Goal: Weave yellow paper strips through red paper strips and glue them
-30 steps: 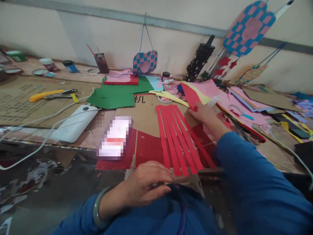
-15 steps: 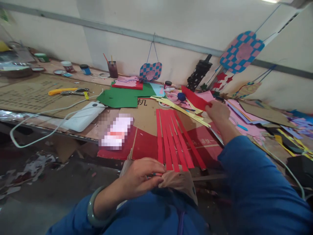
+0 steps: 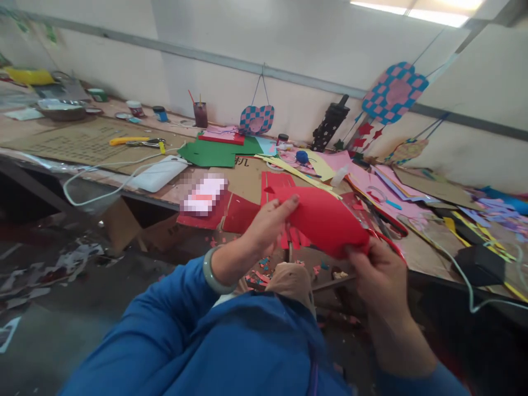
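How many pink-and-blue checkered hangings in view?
2. The small hanging is on a string against the wall, behind the papers on the bench. The larger hanging is higher up, to the right. Others may be hidden outside the view.

Apparently cardboard-topped workbench (image 3: pixel 78 144) with coloured paper (image 3: pixel 206 157)

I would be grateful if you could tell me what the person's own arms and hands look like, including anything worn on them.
The left sleeve and right sleeve are long and blue. The left hand and right hand are bare, without gloves. A smooth, pale green bangle circles the left wrist; none shows on the right wrist.
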`<state>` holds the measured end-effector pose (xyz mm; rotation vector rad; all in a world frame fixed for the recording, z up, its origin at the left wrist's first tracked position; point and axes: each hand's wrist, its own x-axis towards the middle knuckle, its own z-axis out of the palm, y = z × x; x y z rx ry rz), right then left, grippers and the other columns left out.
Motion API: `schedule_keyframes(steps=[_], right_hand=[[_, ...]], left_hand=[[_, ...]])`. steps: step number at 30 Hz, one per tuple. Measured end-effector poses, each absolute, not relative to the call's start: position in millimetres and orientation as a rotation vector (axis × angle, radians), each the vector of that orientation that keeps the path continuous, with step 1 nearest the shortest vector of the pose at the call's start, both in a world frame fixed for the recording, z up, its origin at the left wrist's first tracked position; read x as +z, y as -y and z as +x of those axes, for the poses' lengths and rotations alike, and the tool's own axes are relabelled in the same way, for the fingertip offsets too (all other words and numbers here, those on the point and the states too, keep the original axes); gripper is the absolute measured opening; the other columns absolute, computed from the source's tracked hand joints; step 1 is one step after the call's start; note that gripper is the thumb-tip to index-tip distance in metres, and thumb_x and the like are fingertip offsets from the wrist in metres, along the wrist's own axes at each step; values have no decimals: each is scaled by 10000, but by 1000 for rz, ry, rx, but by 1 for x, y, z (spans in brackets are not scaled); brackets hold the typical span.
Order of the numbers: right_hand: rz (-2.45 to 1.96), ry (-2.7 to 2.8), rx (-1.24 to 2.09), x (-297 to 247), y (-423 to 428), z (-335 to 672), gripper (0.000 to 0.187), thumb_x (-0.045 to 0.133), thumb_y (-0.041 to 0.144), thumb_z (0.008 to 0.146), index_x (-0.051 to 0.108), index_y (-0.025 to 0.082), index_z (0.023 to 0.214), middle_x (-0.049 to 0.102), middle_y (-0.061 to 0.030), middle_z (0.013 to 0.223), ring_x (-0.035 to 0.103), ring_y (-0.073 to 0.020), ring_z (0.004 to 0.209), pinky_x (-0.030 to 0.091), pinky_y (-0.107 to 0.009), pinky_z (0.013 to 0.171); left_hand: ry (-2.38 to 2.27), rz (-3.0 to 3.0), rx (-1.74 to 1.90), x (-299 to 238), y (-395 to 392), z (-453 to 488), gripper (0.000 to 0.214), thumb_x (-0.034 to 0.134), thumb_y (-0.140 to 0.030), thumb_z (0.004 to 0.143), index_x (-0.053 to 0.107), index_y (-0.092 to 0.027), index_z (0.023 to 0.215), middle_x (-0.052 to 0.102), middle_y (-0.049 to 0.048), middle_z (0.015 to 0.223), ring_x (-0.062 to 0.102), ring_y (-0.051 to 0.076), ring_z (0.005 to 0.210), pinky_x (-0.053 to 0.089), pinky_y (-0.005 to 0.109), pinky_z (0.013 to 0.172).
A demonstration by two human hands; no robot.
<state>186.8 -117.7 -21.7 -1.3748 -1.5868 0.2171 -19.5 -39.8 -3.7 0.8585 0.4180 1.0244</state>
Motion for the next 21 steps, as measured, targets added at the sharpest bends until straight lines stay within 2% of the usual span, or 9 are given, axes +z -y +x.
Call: schedule_keyframes(steps=[3, 6, 8, 9, 11, 13, 15, 18, 21], right_hand=[[-1390, 1556, 379, -38, 159, 170, 162, 605, 368, 897, 705, 245, 930, 694, 9, 716, 634, -163, 590, 506, -268, 519], [-1324, 1780, 634, -38, 174, 177, 366, 658, 460, 850, 714, 231, 1130, 765, -64, 938, 727, -240, 809, 584, -322, 653], [-1224, 1866, 715, -34, 172, 189, 570, 617, 562, 853, 624, 236, 1321, 740, -125, 1141, 721, -292, 985, 600, -370, 741], [-1169, 1855, 731, -31, 167, 195, 629, 532, 605, 890, 548, 248, 1407, 719, -141, 1200, 713, -299, 1026, 602, -390, 753], [-1103, 1775, 751, -27, 154, 204, 647, 360, 626, 951, 429, 277, 1491, 710, -136, 1225, 713, -286, 1038, 605, -425, 770], [-1086, 1651, 805, -23, 138, 207, 657, 357, 624, 954, 344, 302, 1526, 700, -125, 1250, 708, -270, 1054, 601, -438, 797], [-1110, 1601, 826, -22, 123, 206, 663, 394, 637, 939, 330, 325, 1522, 632, -125, 1363, 693, -258, 1092, 599, -425, 804], [-1174, 1670, 823, -24, 110, 198, 681, 469, 680, 892, 435, 301, 1457, 558, -134, 1449, 622, -266, 1220, 573, -421, 885], [-1149, 1711, 984, -32, 111, 183, 726, 494, 728, 851, 501, 256, 1403, 605, -155, 1389, 625, -274, 1212, 563, -427, 903]], left_hand=[[-408, 781, 1115, 6, 52, -25, 299, 729, -385, 812, 678, -132, 963, 763, 80, 952, 719, 221, 993, 556, 320, 887], [-407, 855, 1046, 10, 67, -35, 296, 761, -365, 764, 688, -133, 933, 761, 57, 869, 733, 209, 882, 569, 297, 795], [-392, 956, 972, 10, 77, -40, 308, 782, -372, 736, 696, -130, 905, 755, 50, 836, 726, 186, 805, 561, 276, 750], [-388, 1023, 929, 9, 82, -43, 304, 782, -373, 734, 698, -127, 890, 751, 47, 823, 717, 172, 772, 554, 267, 732], [-400, 1206, 810, 7, 91, -47, 274, 753, -364, 756, 698, -119, 866, 737, 43, 793, 690, 147, 711, 534, 247, 683], [-433, 1448, 640, 6, 99, -51, 238, 686, -341, 804, 699, -111, 864, 718, 38, 764, 661, 138, 673, 504, 237, 629], [-445, 1701, 500, 6, 105, -55, 217, 612, -306, 838, 700, -109, 868, 694, 27, 729, 638, 140, 659, 482, 237, 599], [-348, 2012, 437, 8, 111, -60, 159, 566, -217, 821, 696, -124, 820, 696, 33, 793, 647, 163, 742, 507, 254, 662], [-187, 2198, 442, 10, 116, -63, 141, 540, -124, 777, 678, -140, 749, 696, 78, 1025, 660, 206, 956, 524, 288, 846]])
